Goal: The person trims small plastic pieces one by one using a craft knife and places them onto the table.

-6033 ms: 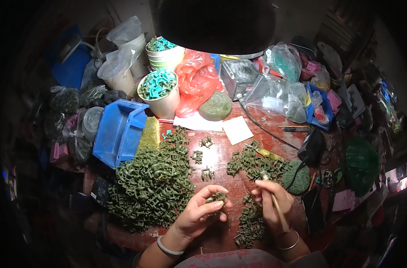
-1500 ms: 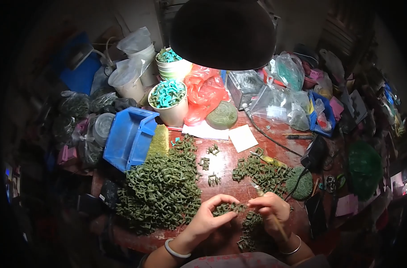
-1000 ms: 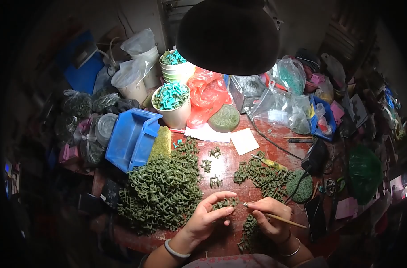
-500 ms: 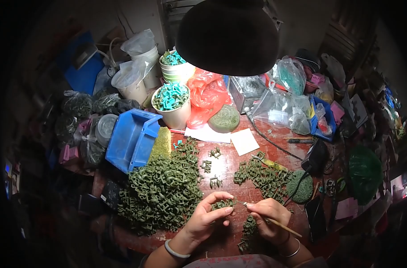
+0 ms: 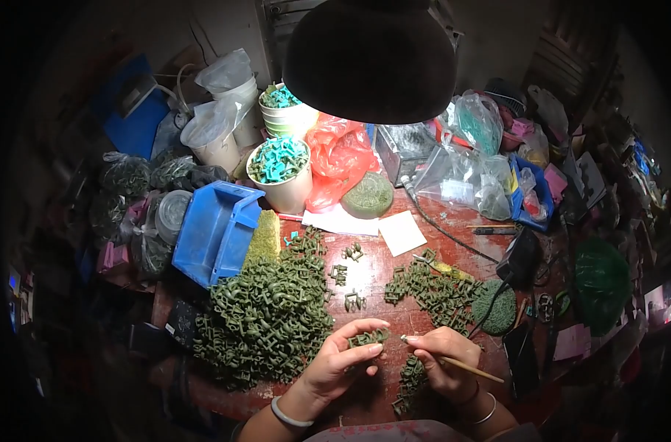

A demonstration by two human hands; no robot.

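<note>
Between the thumb and fingers of my left hand [image 5: 338,362] is a small dark-green molded piece [image 5: 366,338]. My right hand [image 5: 446,358] grips a thin wooden-handled tool [image 5: 474,370]; its handle points down to the right, and a tiny pale bit shows at the fingertips. A small gap separates that tip from the green piece. To the left of my left hand lies a large heap of similar green pieces [image 5: 265,320]. Several more lie in a smaller group [image 5: 442,295] beyond my right hand, and a strip of them [image 5: 410,383] sits below it.
A blue bin [image 5: 216,236] leans by the heap. White buckets [image 5: 284,193] hold turquoise and green pieces. A black lamp [image 5: 371,66] hangs overhead. Yellow paper [image 5: 402,233], a green round pad [image 5: 494,306], a cable [image 5: 446,234] and a red plastic bag [image 5: 339,158] lie about the red table.
The right hand's tool has tilted slightly, its handle end a little further right and lower. Both hands keep nearly the same place; the whole view has shifted slightly.
</note>
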